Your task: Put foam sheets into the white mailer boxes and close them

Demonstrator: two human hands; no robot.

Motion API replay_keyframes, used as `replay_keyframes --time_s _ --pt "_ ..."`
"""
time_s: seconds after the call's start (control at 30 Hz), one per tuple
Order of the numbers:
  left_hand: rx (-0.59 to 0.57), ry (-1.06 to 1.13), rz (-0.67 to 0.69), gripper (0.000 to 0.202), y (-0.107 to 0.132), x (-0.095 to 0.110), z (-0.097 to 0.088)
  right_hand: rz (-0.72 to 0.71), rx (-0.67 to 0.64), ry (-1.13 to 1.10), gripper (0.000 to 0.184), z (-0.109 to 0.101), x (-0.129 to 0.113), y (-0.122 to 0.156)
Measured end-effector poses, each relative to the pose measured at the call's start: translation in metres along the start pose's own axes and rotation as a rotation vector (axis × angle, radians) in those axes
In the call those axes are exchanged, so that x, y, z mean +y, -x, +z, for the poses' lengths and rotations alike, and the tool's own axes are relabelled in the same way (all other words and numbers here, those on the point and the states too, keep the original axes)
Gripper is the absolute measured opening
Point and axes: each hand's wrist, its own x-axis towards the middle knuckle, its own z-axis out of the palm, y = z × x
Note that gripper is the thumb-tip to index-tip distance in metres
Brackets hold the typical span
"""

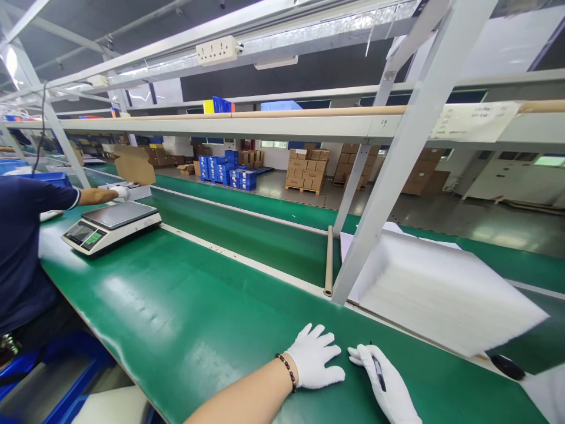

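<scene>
Both my hands wear white gloves and rest on the green bench top (185, 318) near its front edge. My left hand (314, 356) lies flat with its fingers spread, holding nothing; a dark bead bracelet circles the wrist. My right hand (386, 386) lies just to the right of it, fingers closed around a black pen (378, 373) that lies along the back of the fingers. A thick stack of white sheets (441, 288) sits behind my hands, beside the white frame post (397, 176).
A co-worker in a dark shirt (20, 247) sits at the left, gloved hand reaching past a digital scale (110, 227). A cardboard tube (328, 259) lies by the post. A black object (507, 366) lies at the right. Cartons and blue crates stand on the floor beyond.
</scene>
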Motion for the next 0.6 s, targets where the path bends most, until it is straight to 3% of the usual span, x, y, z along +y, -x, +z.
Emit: replay_keyframes --time_s 0.6 --pt "-0.010 -0.027 -0.001 0.060 -0.0008 -0.0008 0.0015 0.020 -0.021 0.033 0.067 0.0003 -0.0019 0.0002"
